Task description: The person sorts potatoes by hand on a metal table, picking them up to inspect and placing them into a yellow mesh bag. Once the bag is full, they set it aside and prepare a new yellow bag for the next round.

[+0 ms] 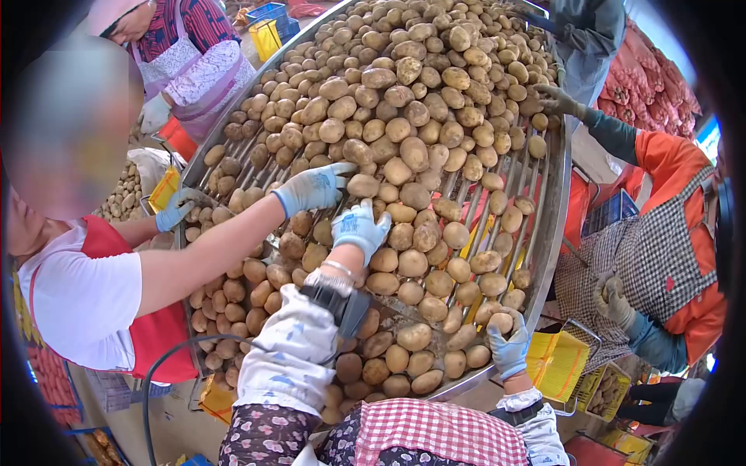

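Note:
My left hand (pixel 360 230), in a pale blue and white glove, reaches over the potatoes (pixel 416 154) heaped on a metal sorting table. Its fingers are spread and rest against the pile with nothing gripped. At the table's near right edge, my right hand (pixel 509 347), gloved alike, is closed on a potato (pixel 501 322). Many potatoes are dusty with soil, and they lie thickest at the far end. Between them, several metal bars (pixel 468 203) of the table show on the right side.
A co-worker in a red apron (pixel 159 342) reaches across from the left, a gloved hand (pixel 312 189) close to mine. On the right stands a person in a checked apron (pixel 622 264). A metal rim (pixel 553 233) borders the table. Yellow crates (pixel 556 365) and red mesh sacks (pixel 649 81) stand around.

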Demonstrator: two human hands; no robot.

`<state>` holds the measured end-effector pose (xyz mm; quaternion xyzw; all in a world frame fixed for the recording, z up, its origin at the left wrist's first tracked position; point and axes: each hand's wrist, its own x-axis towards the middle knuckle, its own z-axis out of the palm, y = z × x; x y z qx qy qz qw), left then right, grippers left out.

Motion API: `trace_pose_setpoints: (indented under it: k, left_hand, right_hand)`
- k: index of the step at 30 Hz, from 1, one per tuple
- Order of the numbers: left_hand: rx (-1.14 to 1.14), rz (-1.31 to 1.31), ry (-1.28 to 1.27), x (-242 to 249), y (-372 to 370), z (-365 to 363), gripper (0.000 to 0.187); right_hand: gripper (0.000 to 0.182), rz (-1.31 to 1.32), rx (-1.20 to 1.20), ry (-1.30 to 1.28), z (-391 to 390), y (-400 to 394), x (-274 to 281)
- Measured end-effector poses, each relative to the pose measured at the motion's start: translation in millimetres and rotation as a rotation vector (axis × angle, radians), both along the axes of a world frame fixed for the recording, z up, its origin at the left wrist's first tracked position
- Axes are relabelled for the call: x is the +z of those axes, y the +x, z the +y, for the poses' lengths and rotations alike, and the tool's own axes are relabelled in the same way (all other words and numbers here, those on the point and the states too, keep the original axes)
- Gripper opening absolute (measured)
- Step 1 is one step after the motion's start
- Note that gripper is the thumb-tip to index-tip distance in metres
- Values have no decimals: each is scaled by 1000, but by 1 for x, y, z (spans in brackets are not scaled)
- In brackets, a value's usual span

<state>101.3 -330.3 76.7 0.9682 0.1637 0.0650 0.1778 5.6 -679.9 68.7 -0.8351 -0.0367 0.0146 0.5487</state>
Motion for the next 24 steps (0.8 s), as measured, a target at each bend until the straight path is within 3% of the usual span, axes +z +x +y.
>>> trace_pose_setpoints:
  k: [2,5,6,7,8,10,11,13,14,15,17,19,20,23,24]
  left_hand:
    - [100,301,-115,-6,22,5,59]
    - [49,322,-172,-7,25,20,61]
    - [57,314,-173,-8,20,24,61]
    - [99,127,-224,-10,12,25,56]
    - [134,-56,-269,-12,5,24,51]
    - [9,-237,-583,27,-20,-4,36]
    - [-155,-336,-606,45,-33,-30,32]
    - [-565,-148,-732,63,-52,-67,30]
    - [-746,-249,-698,39,-52,-85,30]
    - [-749,-565,-612,38,-52,-98,32]
    - [-610,-372,-634,37,-23,-74,35]
    - [-194,-393,-81,5,10,-43,38]
    - [-123,-218,-40,-5,24,-25,41]
    - [-37,102,4,3,53,-6,47]
    - [-31,248,9,4,61,-4,51]
  right_hand:
    - [34,-67,14,-103,-1,3,1]
    - [33,-39,1,-181,-4,2,9]
    - [37,227,32,164,-5,7,19]
    - [43,492,67,509,-4,13,28]
    - [43,489,73,514,2,17,37]
    - [51,726,-42,929,22,19,58]
    - [55,846,-101,1137,30,21,63]
    - [58,872,-51,1206,38,30,44]
    - [58,787,65,1256,38,39,15]
    - [58,700,178,1298,38,45,0]
    - [52,663,68,1317,53,34,37]
    - [49,436,127,727,57,24,64]
    - [51,619,-17,1166,56,22,55]
    - [54,837,-25,1154,29,16,37]
    - [55,774,-182,1145,30,17,28]
